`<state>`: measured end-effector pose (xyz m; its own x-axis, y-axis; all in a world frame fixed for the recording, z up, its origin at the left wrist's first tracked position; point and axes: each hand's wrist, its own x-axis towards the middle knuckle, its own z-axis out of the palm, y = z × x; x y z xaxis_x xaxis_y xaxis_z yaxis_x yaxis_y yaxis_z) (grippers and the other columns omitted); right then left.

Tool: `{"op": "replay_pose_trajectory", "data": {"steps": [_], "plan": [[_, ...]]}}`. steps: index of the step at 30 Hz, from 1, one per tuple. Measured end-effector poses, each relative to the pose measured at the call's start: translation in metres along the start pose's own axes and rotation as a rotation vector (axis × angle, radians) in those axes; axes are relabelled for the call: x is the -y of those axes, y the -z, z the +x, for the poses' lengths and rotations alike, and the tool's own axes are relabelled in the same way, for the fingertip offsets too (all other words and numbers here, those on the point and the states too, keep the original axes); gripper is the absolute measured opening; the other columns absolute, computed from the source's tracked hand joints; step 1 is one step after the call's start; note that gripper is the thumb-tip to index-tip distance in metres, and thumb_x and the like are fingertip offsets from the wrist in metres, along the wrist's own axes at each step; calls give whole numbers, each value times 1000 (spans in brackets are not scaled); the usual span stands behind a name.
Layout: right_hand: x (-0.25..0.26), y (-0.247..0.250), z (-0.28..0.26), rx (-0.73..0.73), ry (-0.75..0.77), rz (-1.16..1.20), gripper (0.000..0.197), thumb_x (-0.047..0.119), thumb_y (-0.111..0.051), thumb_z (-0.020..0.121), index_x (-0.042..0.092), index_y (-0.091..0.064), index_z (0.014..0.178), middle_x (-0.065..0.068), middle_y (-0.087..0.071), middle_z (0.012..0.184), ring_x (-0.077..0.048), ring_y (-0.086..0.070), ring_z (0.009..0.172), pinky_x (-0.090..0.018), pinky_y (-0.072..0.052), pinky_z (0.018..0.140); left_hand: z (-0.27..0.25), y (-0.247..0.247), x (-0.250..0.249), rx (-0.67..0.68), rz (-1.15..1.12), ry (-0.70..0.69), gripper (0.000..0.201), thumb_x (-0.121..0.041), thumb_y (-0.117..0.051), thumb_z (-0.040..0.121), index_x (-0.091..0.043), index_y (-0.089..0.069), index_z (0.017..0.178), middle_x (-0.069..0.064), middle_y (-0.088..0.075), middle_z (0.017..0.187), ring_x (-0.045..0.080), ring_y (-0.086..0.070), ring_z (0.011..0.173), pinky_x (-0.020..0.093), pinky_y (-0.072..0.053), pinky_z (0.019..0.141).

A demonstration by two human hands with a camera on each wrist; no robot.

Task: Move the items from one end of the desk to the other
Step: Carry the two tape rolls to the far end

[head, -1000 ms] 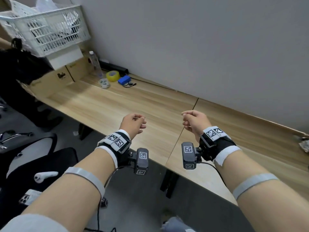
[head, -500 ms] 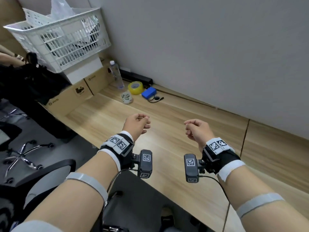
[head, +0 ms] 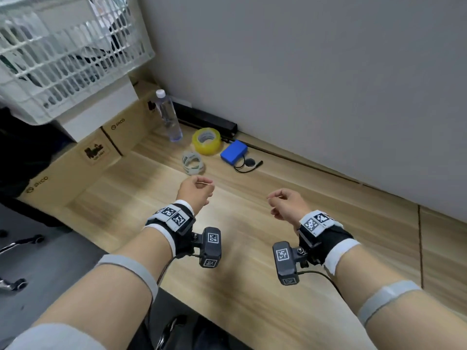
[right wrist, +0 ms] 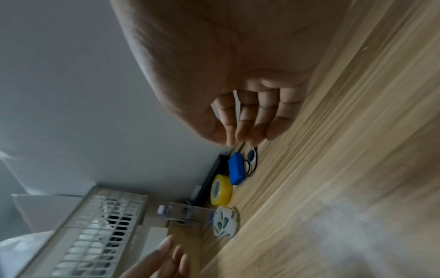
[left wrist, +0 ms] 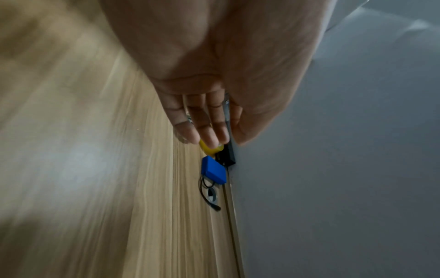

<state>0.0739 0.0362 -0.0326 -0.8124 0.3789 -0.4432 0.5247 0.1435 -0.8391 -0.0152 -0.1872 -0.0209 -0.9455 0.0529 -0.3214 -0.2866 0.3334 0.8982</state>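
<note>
Both hands, left hand (head: 195, 192) and right hand (head: 288, 205), loosely curled, empty, above bench (head: 252, 274); bottle (head: 168, 117), yellow tape (head: 206, 141), white tape (head: 192, 162), blue box (head: 233, 151) at far-left corner; basket (head: 63, 59) contents unclear.

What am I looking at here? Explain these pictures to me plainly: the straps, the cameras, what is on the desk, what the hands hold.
There is no machine here, only a person's two bare hands. The left hand and the right hand each wear a wrist strap with printed square markers and a small black camera. The big picture comes from a camera on the person's head, looking down. The other two come from the wrist cameras, looking along each palm, so they appear tilted.

On the wooden desk, near the wall, lie a water bottle, a yellow tape roll, a white tape roll and a blue box with a black cable. A white basket sits on cardboard boxes at the left.

Both hands hang above the desk, fingers loosely curled, holding nothing.
</note>
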Motion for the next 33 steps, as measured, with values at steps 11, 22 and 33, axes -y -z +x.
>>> {"op": "replay_pose_trajectory", "data": {"steps": [11,22,33], "plan": [[39,-113,152,-132,-270,-125,48,36,-73,79,22,-50,119,-7,-54,125,-23,-62,103,-39,-61,78,191,34,46,65,449,56,70,-26,-76,76,-27,-45,139,10,-36,138,30,-50,120,37,-45,104],[81,-180,256,-222,49,-660,75,41,-70,75,22,-40,140,-13,-37,139,-35,-37,129,-44,-39,106,287,28,63,160,766,-106,87,-41,-80,68,-36,-36,143,4,-38,140,28,-35,133,49,-43,103],[113,-245,307,26,201,-1001,54,47,-68,83,24,-55,130,-2,-41,151,-42,-13,148,-56,-28,116,305,54,78,86,707,-132,76,-41,-77,66,-37,-43,133,1,-48,131,29,-44,124,47,-46,99]]}}
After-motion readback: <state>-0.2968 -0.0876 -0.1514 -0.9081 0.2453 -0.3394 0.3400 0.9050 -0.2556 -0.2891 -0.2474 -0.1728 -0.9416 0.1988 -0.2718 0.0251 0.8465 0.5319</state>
